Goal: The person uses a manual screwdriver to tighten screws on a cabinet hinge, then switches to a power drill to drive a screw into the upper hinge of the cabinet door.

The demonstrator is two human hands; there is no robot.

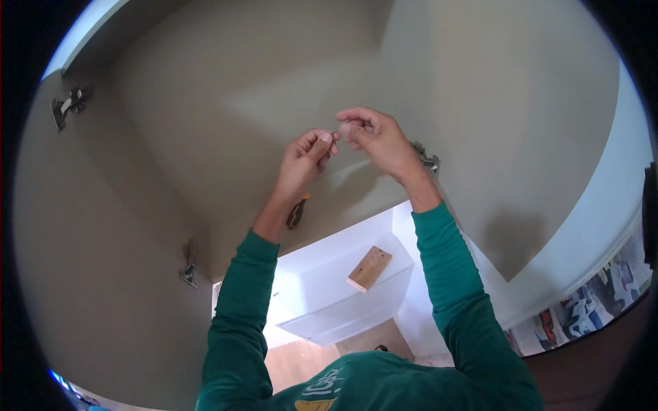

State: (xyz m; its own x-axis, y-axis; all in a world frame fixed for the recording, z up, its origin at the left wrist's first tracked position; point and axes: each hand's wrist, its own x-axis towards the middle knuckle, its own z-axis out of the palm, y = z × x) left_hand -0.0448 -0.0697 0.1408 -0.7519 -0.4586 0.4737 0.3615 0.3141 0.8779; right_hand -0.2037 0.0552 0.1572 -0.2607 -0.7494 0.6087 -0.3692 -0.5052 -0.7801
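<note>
The left hand presses thumb against forefinger; the right hand is curled just beside it, its exact grip unclear. They meet at the fingertips – probably to share something small between them, too tiny to make out. Near the left wrist, a screwdriver with a dark and orange handle lies on the beige cabinet board, likely put there for easy reach. Metal hinges sit on the left panel and by the right wrist. Below – a wooden block on a white surface, above pale flooring.
</note>
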